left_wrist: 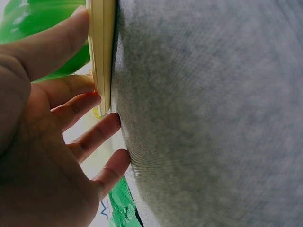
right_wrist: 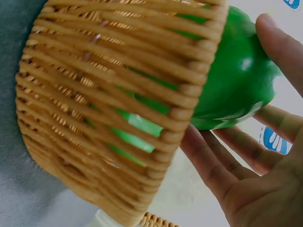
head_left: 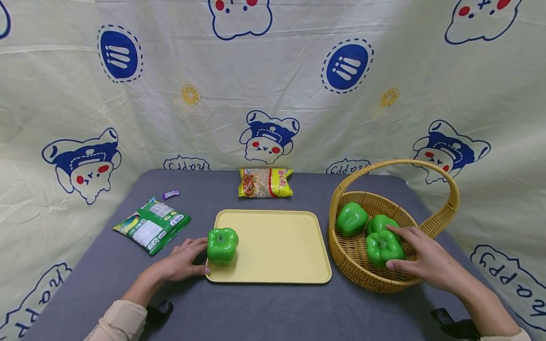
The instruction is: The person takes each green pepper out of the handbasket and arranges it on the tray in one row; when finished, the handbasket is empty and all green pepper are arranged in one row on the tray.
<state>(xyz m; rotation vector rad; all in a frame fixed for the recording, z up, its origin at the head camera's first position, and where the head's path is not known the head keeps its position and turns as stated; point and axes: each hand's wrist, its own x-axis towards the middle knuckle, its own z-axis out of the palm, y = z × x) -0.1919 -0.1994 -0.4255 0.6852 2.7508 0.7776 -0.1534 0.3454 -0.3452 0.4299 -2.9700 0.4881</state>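
Observation:
A green bell pepper (head_left: 222,245) sits on the left end of the cream tray (head_left: 277,246). My left hand (head_left: 186,259) rests beside that end, its thumb and fingertips at the rim; in the left wrist view the fingers (left_wrist: 97,135) look fairly straight. At the right, my right hand (head_left: 426,258) reaches over the wicker basket (head_left: 346,263) and holds a bell pepper (head_left: 385,247) between thumb and fingers. In the right wrist view this pepper (right_wrist: 236,71) shows above the basket's rim. Two more peppers lie in the basket, one (head_left: 351,219) at the left and one (head_left: 381,222) partly hidden.
A green snack bag (head_left: 152,225) lies left of the tray, with a small purple packet (head_left: 171,194) behind it. Behind the tray is a yellow food packet (head_left: 266,183). The basket's tall handle (head_left: 396,162) arches over its back. A printed cloth hangs behind the grey table.

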